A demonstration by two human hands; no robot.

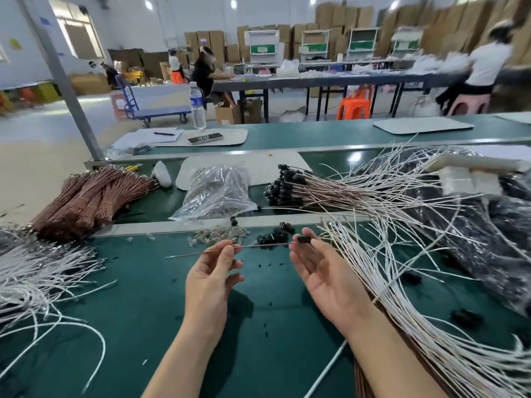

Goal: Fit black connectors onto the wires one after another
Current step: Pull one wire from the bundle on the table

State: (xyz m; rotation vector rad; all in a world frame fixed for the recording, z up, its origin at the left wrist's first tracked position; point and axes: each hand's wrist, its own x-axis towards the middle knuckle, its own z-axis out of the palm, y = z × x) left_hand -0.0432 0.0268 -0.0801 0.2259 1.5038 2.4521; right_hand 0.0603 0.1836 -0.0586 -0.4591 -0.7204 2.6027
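Both hands are raised palm-up over the green surface, near its far edge. The left hand pinches a thin wire between thumb and fingertips. The wire lies almost level, its free end poking out to the left of the hand and its other end reaching across to the right hand. That hand grasps a black connector between thumb and forefinger, right at the tip of the wire, while its other fingers lie loosely spread. Whether the wire end is already inside the connector cannot be told. Just beyond the hands, a small heap of loose black connectors sits on the surface beside a scatter of small pale metal pieces. Tiny black bits dot the surface between and below the hands. White wires sprawl over the left side, and a thick fan of pale wires runs under and beside the right forearm. On the next level back lie tied bundles of brown wires at the left and a crumpled clear plastic bag in the middle. At the right is a stack of finished wires, their black connectors all facing left. Farther back stand a water bottle, a phone and a pen on paper. People sit at long tables before stacked cardboard boxes
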